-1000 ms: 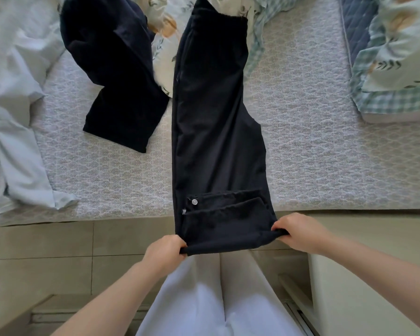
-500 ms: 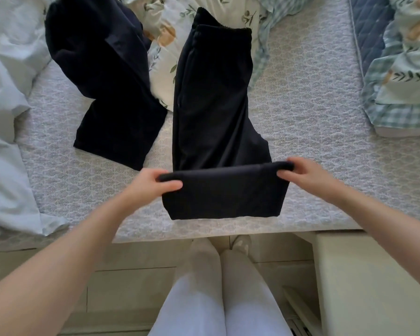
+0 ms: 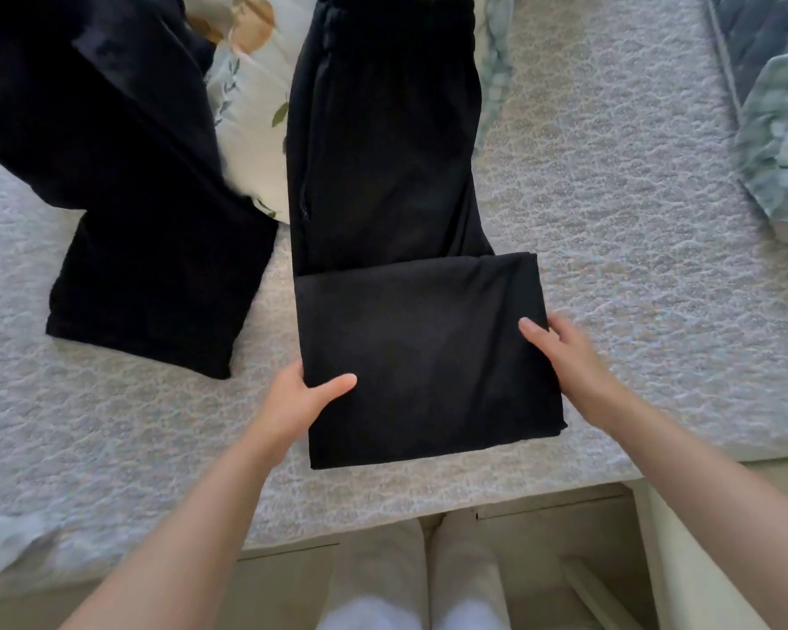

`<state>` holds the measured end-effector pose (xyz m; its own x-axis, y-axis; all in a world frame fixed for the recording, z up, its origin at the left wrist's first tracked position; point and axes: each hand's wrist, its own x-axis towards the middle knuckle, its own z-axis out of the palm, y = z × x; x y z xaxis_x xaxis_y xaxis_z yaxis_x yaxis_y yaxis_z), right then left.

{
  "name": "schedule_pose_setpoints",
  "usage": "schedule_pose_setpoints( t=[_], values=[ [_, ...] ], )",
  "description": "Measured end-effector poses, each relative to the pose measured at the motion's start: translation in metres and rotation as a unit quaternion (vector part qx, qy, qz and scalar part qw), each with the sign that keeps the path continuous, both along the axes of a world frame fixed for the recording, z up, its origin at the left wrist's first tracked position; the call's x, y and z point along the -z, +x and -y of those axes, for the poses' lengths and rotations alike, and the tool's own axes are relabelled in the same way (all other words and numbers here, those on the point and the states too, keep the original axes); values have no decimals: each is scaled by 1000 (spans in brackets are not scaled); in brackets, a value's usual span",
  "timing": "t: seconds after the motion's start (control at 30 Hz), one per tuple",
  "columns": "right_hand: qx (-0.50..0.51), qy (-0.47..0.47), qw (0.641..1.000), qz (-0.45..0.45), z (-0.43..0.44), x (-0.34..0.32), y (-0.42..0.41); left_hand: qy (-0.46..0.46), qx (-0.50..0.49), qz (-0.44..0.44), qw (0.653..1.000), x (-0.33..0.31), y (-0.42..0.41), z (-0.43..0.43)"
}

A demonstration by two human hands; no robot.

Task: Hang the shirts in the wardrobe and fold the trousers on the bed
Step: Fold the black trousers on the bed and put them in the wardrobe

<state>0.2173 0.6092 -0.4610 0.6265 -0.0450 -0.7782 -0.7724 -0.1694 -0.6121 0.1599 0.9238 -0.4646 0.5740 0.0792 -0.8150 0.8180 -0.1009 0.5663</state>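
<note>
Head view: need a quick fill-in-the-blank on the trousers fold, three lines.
The black trousers lie on the ____, one end folded over.
The left hand and right hand each set a ____ on the fold.
Another dark garment lies to the trousers' ____.
Missing: bed; thumb; left.

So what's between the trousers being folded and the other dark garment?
Head view: floral-print bedding fills the gap's far end; nearer the person only bare grey bedspread separates the trousers from the dark garment.
</note>
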Motion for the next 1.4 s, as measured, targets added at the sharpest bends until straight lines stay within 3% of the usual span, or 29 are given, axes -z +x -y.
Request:
schedule_pose_setpoints(
  t=[0.13,0.3,0.4,0.53,0.67,0.77,0.83,0.9,0.97,1.07,1.17,1.27,1.4],
  values=[
    [-35,-6,999,10,-3,-11,-26,-29,7,-14,999,-2,-22,3],
    [-144,-12,989,-37,-4,-11,-42,6,61,-11,998,3,-43,-3],
    [-172,-57,983,-44,-1,-8,-53,67,114,-36,991,13,-58,-10],
    [-162,-83,982,-46,1,-7,-60,197,85,-7,977,6,-51,-5],
    [-226,-81,969,-57,7,-9,-60,378,117,174,902,-6,-21,13],
    [-250,-38,966,-48,13,-10,-62,420,189,258,849,-7,6,40],
    [-229,-21,973,-32,19,-7,-61,400,245,306,829,-7,24,60],
    [-226,-45,973,-31,23,-3,-59,330,313,320,831,-5,42,79],
    [-226,-62,971,-40,25,-3,-54,257,383,283,841,-2,58,98],
    [-154,-82,984,-26,28,-9,-36,223,452,208,839,0,76,120],
    [-100,-148,984,17,34,-9,-9,215,459,177,844,-4,84,126],
    [-146,-197,969,29,36,-5,17,195,469,166,845,-22,83,119],
    [-172,-197,965,24,21,3,54,88,441,174,876,-46,66,97]
  ],
)
